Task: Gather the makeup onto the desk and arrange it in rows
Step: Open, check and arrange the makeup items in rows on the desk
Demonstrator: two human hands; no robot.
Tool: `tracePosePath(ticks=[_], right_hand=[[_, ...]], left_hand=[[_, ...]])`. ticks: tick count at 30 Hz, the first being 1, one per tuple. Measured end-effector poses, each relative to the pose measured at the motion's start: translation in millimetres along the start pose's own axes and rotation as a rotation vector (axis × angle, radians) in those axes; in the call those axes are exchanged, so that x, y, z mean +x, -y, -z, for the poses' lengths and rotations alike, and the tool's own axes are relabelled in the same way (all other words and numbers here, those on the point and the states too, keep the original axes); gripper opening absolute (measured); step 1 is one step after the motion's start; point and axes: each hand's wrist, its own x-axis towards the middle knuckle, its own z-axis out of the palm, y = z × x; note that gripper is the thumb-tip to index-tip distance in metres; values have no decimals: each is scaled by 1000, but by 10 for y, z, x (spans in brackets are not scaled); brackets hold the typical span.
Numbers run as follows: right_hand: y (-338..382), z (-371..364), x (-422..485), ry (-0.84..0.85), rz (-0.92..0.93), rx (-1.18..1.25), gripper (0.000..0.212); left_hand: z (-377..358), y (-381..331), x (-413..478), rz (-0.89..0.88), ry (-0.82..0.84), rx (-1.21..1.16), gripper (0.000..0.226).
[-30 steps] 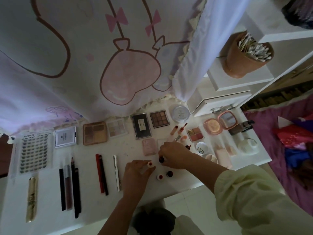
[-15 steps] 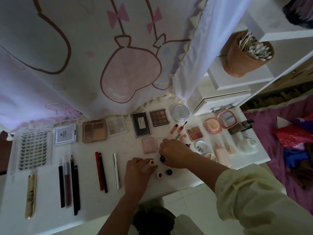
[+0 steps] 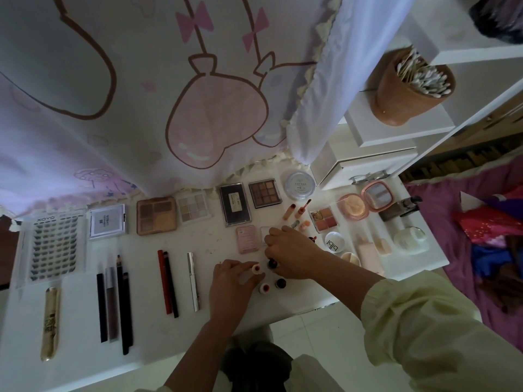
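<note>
White desk (image 3: 85, 335) w/ makeup in rows. Far row, left to right: lash tray (image 3: 53, 244), white compact (image 3: 107, 225), brown palette (image 3: 156, 215), pale palette (image 3: 194, 208), black case (image 3: 235, 203), dark palette (image 3: 265, 193), round jar (image 3: 300, 184). Near row: gold tube (image 3: 50, 323), dark pencils (image 3: 124, 304), red pencil (image 3: 162, 281), silver tube (image 3: 194, 281), all lying w/ long axes running near-to-far, roughly parallel.

Four small lipsticks stand upright near the desk's near edge, caps up toward cam, in a 2x2 cluster. Left hand (image 3: 232, 284) has fingers pinched narrow on the white-topped lipstick (image 3: 256, 268) at its fingertips. Right hand (image 3: 291, 250) comes from the right, fingertips closed down on the dark lipstick (image 3: 271, 263) just beside it. The other two, a white one (image 3: 264, 287) and a dark one (image 3: 280, 283), stand free just near-side, between the two wrists. Pink card (image 3: 246, 239) lies just far of the hands; loose tubes (image 3: 295, 209) far-right of the right hand lie tilted, not yet lined up.
</note>
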Motion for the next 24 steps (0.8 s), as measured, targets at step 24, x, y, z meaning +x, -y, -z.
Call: tracePosePath(ticks=[24], right_hand=[[-26, 397, 481, 132, -231, -61, 35]], left_hand=[[307, 130, 255, 45, 1, -120, 26]])
